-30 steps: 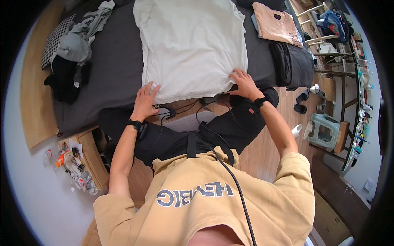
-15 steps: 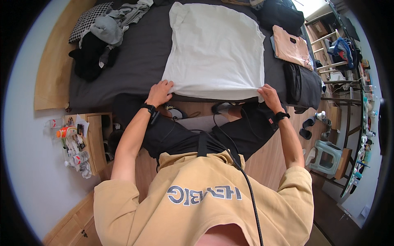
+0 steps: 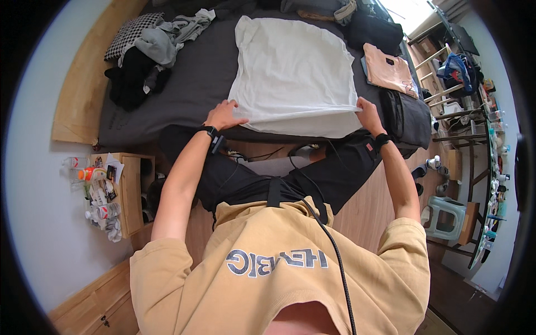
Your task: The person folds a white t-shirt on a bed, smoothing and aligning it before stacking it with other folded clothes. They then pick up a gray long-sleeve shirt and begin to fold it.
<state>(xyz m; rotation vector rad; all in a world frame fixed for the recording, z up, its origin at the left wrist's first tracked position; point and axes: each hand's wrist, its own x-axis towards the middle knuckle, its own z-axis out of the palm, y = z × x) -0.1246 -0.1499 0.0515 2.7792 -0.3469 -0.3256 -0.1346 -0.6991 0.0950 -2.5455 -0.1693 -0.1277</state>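
Observation:
A white cloth lies spread over the dark grey bed, wrinkled, its near edge along the bed's front. My left hand rests at its near left corner with thumb and fingers apart, touching the fabric. At the near right side, my right hand pinches the cloth's edge. From those fingers a raised crease runs leftward across the cloth, and a flap of fabric hangs below it toward my knees. Whether the cloth is a garment I cannot tell.
Right of the cloth lie a folded peach shirt and folded black clothing. Rumpled grey clothes and a black garment are at the far left. A nightstand stands left; a grey-green stool stands right.
My left hand has opened from its grip on the near left corner. My right hand has drawn its edge slightly up and away, raising a crease. The view has shifted slightly.

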